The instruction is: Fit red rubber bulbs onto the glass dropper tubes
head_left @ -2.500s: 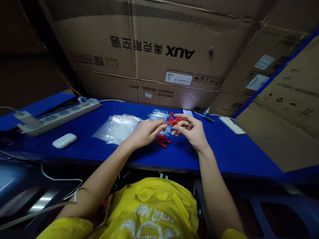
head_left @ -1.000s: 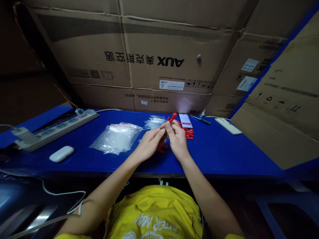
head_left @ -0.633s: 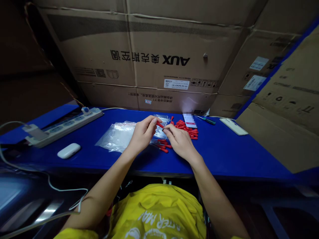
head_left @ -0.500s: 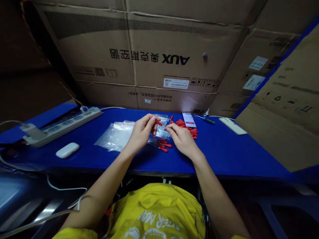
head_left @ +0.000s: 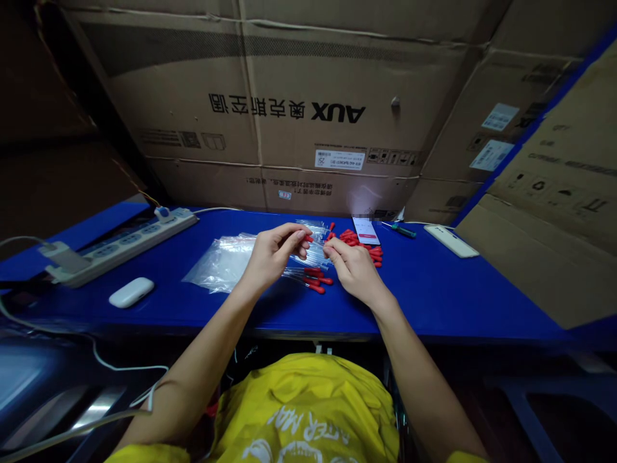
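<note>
A red rubber dropper bulb (head_left: pixel 309 238) is pinched between the thumb and fingers of my left hand (head_left: pixel 274 254), mostly covered by them. My right hand (head_left: pixel 355 265) is closed close beside it, fingertips pinching what looks like a thin glass dropper tube, largely hidden. Below and between the hands lie several droppers with red bulbs (head_left: pixel 315 281) fitted on clear tubes. Loose clear glass tubes (head_left: pixel 315 256) are spread behind the fingers. Past my right hand sits a pile of loose red bulbs (head_left: pixel 375 253).
Clear plastic bags (head_left: pixel 219 262) lie left of my left hand. A lit phone (head_left: pixel 366 231), a green-handled screwdriver (head_left: pixel 403 231) and a white phone-like slab (head_left: pixel 452 241) are on the right. Leftward are a power strip (head_left: pixel 130 241) and white earbud case (head_left: pixel 131 292). Cardboard (head_left: pixel 289 141) walls the blue table (head_left: pixel 434 302).
My left hand has shifted slightly left and down, and its fingers now cover more of the red bulb. My right hand has moved slightly right, widening the gap between my fingertips.
</note>
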Motion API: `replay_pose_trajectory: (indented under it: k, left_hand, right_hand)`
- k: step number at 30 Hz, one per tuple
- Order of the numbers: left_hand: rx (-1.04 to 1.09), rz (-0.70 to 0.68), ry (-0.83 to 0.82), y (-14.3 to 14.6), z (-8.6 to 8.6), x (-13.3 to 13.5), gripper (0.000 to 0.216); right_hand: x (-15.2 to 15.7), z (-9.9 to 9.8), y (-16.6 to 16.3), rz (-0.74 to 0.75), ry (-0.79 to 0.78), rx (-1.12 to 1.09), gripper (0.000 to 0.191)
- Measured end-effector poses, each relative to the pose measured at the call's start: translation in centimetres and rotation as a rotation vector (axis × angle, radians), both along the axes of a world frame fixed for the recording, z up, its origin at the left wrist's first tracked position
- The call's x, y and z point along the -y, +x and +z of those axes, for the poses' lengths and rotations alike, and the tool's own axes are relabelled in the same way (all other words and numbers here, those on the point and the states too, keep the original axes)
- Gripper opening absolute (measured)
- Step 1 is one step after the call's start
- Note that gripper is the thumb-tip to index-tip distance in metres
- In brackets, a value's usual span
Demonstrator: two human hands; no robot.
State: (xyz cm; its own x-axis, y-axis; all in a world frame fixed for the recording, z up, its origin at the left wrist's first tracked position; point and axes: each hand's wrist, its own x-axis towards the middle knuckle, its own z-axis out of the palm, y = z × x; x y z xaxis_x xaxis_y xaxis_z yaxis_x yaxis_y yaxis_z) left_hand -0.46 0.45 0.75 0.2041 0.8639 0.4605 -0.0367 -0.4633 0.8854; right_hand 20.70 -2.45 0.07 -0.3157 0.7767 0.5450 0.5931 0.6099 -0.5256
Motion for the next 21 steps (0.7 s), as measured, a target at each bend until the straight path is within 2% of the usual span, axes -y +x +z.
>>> replay_pose_trajectory:
  k: [9,16,21]
  left_hand:
    - [0.001,0.041,0.054,0.3,-0.1,0.2,0.03]
    - [0.011,0.109,0.115,0.4,0.2,0.6,0.029]
    - [0.075,0.095,0.1,0.5,0.4,0.4,0.032]
  right_hand:
    - [0.1,-0.3,-0.5,-0.003,0.02,-0.017,0.031]
    - [0.7,0.3,-1.6,-0.045,0.036,-0.051,0.031]
    - [0.4,0.3,-1.5,-0.062,0.083,-0.047,0.033]
